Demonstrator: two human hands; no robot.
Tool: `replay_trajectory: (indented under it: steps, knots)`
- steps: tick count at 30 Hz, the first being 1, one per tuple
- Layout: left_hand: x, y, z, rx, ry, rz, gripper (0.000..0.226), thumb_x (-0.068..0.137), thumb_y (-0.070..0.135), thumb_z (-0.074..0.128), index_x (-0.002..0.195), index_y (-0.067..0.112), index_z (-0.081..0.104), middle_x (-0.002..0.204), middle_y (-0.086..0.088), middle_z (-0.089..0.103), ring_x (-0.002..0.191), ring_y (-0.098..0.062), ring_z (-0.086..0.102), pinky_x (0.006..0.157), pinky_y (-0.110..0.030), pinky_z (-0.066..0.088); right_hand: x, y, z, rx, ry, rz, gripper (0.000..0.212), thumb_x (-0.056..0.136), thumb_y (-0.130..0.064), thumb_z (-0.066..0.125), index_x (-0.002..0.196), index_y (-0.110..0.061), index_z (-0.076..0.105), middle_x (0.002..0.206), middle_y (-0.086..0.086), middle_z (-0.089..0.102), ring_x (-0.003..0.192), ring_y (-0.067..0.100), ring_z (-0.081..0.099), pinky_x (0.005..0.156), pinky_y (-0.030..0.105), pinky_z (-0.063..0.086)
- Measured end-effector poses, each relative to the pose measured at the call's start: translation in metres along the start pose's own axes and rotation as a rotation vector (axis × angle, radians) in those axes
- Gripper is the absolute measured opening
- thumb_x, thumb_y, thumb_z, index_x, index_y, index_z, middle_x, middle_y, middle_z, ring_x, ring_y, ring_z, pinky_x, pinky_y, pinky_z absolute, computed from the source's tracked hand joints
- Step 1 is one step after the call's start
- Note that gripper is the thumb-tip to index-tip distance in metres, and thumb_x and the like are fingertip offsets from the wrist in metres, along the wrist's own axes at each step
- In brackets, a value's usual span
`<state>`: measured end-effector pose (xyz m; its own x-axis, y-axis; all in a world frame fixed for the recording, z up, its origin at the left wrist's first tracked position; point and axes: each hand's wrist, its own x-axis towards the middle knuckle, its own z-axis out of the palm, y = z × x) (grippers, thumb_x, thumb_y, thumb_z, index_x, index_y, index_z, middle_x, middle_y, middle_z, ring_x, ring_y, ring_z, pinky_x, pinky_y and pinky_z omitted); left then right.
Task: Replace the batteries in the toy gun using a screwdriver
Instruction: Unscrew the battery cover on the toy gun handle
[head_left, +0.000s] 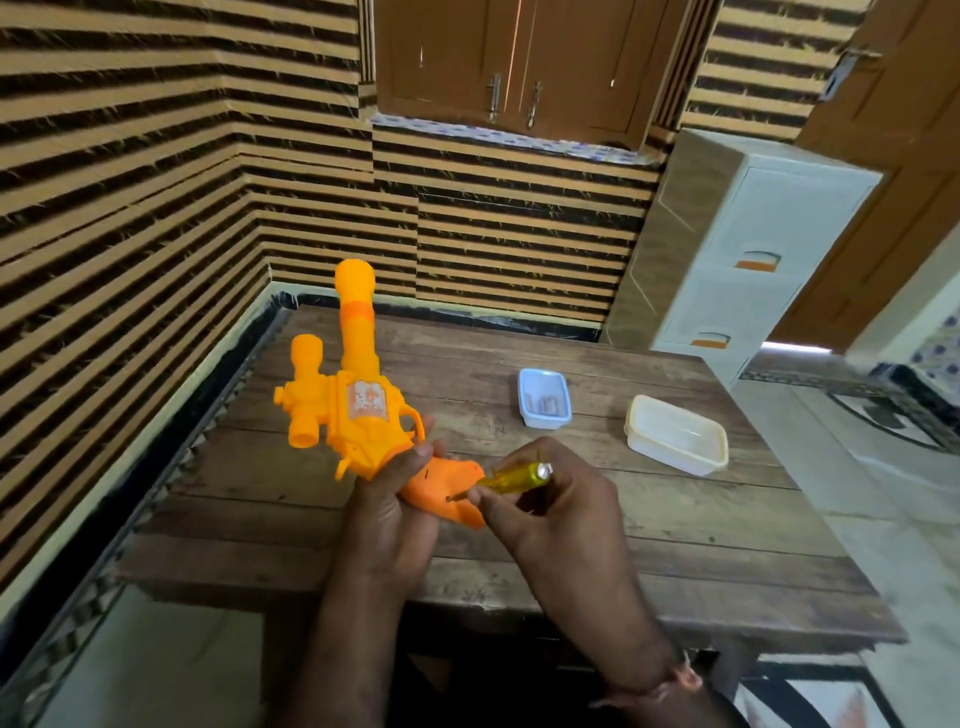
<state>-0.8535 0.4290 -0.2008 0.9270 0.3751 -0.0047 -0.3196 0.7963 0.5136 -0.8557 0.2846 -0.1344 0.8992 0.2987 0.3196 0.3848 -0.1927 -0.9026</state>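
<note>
Above the near half of the wooden desk (649, 519): both hands work on the toy
Toy gun (353, 395): orange plastic, lifted off the desk, barrel pointing up and away toward the striped wall, scope on its left side, grip toward the person
Left hand (395, 512): fingers curled round the gun just where the body meets the grip – thumb lying along the top
Right hand (545, 499): pinches a screwdriver (511, 478) with a clear yellow handle and a metal cap; the tip rests on the side of the orange grip, at a small dark hole
Blue tray (544, 397): small, open, on the desk beyond the hands – small pale items inside, too blurred to name
White container (675, 434): rectangular, to the right of the blue tray, slightly apart from it
Drawer unit (753, 249): white with orange handles, standing past the desk's far right corner
</note>
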Motion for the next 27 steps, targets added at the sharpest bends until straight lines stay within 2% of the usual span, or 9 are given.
replay_trajectory:
  steps: [2, 3, 6, 9, 13, 16, 20, 23, 27]
  knots:
    - [0.005, 0.0, -0.001, 0.024, 0.006, -0.016, 0.072, 0.048, 0.02, 0.095, 0.112, 0.018, 0.061, 0.1, 0.002, 0.07, 0.078, -0.011, 0.067, 0.067, -0.036, 0.058, 0.007, 0.001, 0.001, 0.016, -0.044, 0.058, 0.022, 0.069, -0.009, 0.081, 0.069, -0.012, 0.059, 0.06, 0.008, 0.06, 0.053, 0.016, 0.054, 0.051, 0.038, 0.048]
    - [0.006, -0.001, -0.004, 0.038, 0.009, -0.016, 0.079, 0.044, 0.023, 0.096, 0.114, 0.018, 0.06, 0.101, 0.002, 0.07, 0.079, -0.012, 0.067, 0.068, -0.036, 0.058, 0.011, 0.001, 0.001, 0.015, -0.066, 0.08, 0.021, 0.068, -0.011, 0.081, 0.069, -0.011, 0.059, 0.06, 0.011, 0.06, 0.053, 0.022, 0.055, 0.052, 0.043, 0.05]
    - [0.009, -0.006, -0.009, 0.056, 0.022, -0.027, 0.069, 0.054, 0.022, 0.089, 0.117, 0.021, 0.059, 0.105, 0.004, 0.07, 0.083, -0.013, 0.068, 0.07, -0.037, 0.057, 0.02, 0.001, -0.004, -0.053, -0.129, 0.12, 0.018, 0.071, -0.012, 0.079, 0.068, -0.009, 0.062, 0.061, 0.015, 0.064, 0.056, 0.035, 0.062, 0.053, 0.053, 0.053]
    - [0.011, -0.008, -0.009, 0.045, 0.039, -0.065, 0.068, 0.057, 0.028, 0.088, 0.118, 0.026, 0.058, 0.11, 0.006, 0.069, 0.09, -0.014, 0.069, 0.068, -0.039, 0.057, 0.023, -0.004, -0.005, -0.029, -0.139, 0.195, 0.011, 0.079, -0.008, 0.073, 0.071, -0.008, 0.066, 0.063, 0.015, 0.068, 0.061, 0.033, 0.069, 0.056, 0.053, 0.057]
    - [0.011, -0.008, -0.007, 0.057, 0.088, -0.094, 0.045, 0.075, 0.026, 0.067, 0.119, 0.028, 0.057, 0.11, 0.003, 0.07, 0.093, -0.013, 0.069, 0.066, -0.036, 0.058, 0.022, -0.014, -0.005, 0.042, -0.107, 0.316, 0.018, 0.089, -0.01, 0.063, 0.077, 0.002, 0.065, 0.065, 0.019, 0.068, 0.059, 0.026, 0.071, 0.058, 0.049, 0.06]
    - [0.011, -0.008, -0.007, 0.03, 0.117, -0.1, 0.039, 0.077, 0.026, 0.059, 0.116, 0.027, 0.058, 0.108, 0.0, 0.069, 0.089, -0.012, 0.069, 0.064, -0.033, 0.059, 0.02, -0.013, -0.006, -0.084, -0.107, 0.282, 0.012, 0.087, -0.011, 0.062, 0.077, -0.007, 0.065, 0.063, 0.014, 0.069, 0.057, 0.027, 0.071, 0.056, 0.053, 0.058]
    - [0.01, -0.004, -0.007, 0.007, 0.039, -0.07, 0.027, 0.079, 0.021, 0.058, 0.105, 0.025, 0.063, 0.096, 0.002, 0.07, 0.079, -0.009, 0.069, 0.065, -0.034, 0.058, 0.015, -0.016, -0.005, -0.285, -0.138, 0.17, 0.003, 0.079, -0.022, 0.063, 0.08, -0.025, 0.063, 0.064, 0.003, 0.069, 0.058, 0.018, 0.069, 0.058, 0.043, 0.058]
    - [0.009, -0.003, -0.008, 0.034, -0.01, -0.061, 0.025, 0.079, 0.016, 0.055, 0.084, 0.028, 0.077, 0.086, 0.003, 0.069, 0.072, -0.009, 0.066, 0.072, -0.038, 0.053, 0.009, -0.019, -0.001, -0.421, -0.154, 0.08, 0.01, 0.079, -0.019, 0.063, 0.085, -0.027, 0.061, 0.058, -0.003, 0.065, 0.052, 0.007, 0.061, 0.054, 0.028, 0.052]
    - [0.013, -0.005, -0.018, 0.006, -0.026, -0.059, 0.03, 0.074, 0.01, 0.06, 0.102, 0.02, 0.066, 0.099, -0.001, 0.068, 0.08, -0.013, 0.064, 0.077, -0.043, 0.05, 0.004, -0.021, 0.002, -0.5, -0.152, 0.012, 0.01, 0.078, -0.018, 0.064, 0.084, -0.026, 0.061, 0.059, -0.006, 0.063, 0.056, 0.005, 0.059, 0.052, 0.019, 0.045]
